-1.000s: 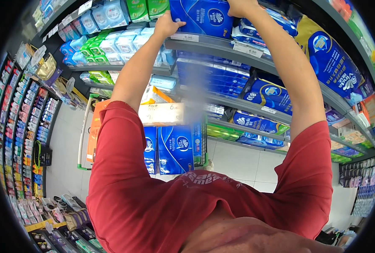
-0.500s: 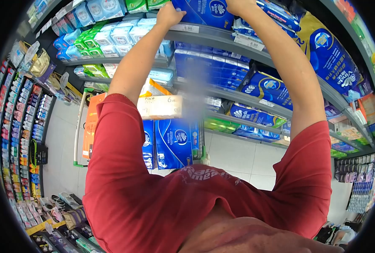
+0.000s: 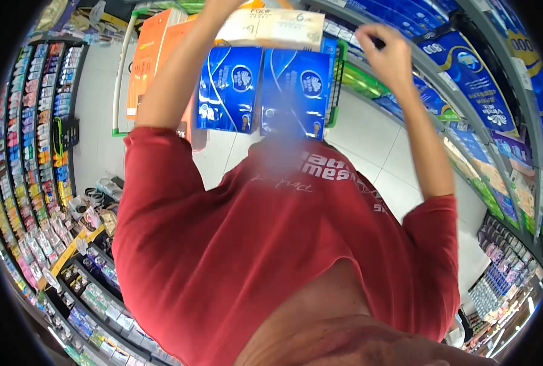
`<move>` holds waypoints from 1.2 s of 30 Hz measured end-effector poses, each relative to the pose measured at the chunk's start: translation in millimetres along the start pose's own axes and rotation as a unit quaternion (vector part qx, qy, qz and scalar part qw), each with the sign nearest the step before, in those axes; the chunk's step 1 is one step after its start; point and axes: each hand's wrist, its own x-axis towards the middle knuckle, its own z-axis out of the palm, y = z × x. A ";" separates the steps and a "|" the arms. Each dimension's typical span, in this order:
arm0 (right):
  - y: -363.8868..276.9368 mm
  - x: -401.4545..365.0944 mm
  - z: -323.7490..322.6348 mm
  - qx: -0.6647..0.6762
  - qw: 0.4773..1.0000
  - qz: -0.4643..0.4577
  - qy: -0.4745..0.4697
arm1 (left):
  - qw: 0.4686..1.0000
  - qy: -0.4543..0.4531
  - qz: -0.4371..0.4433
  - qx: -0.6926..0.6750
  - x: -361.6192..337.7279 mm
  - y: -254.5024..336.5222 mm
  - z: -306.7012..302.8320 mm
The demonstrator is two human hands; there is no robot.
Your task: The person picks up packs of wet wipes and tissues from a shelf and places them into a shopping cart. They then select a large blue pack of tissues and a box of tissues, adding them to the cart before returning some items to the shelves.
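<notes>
My left hand (image 3: 222, 6) is at the top edge, above the shopping cart (image 3: 118, 91); its fingers are cut off by the frame. My right hand (image 3: 388, 58) hangs in the air between the cart and the shelf, loosely curled, with a gap between thumb and fingers and nothing visible in it. Two blue tissue packs (image 3: 229, 91) lie side by side at the cart's near end. Behind them is a cream tissue pack (image 3: 277, 27) marked "Face". Orange boxes (image 3: 149, 67) stand at the cart's left, partly covered by my left forearm.
Shelves of blue Vinda packs (image 3: 476, 76) run along the right. A rack of small colourful goods (image 3: 33, 134) lines the left, with more displays (image 3: 94, 287) at lower left. Pale floor tiles (image 3: 369, 140) show between cart and shelves. A blurred smudge covers the centre.
Both hands have left the blue pack they touched on the upper shelf. My right hand has come down and back. The view has tilted down, so cart and shelves sit higher in frame.
</notes>
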 end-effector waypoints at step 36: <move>-84.9 -224.1 45.6 0.439 0.700 0.551 0.113 | 0.917 -0.325 -0.212 -0.093 -255.4 1.9 17.9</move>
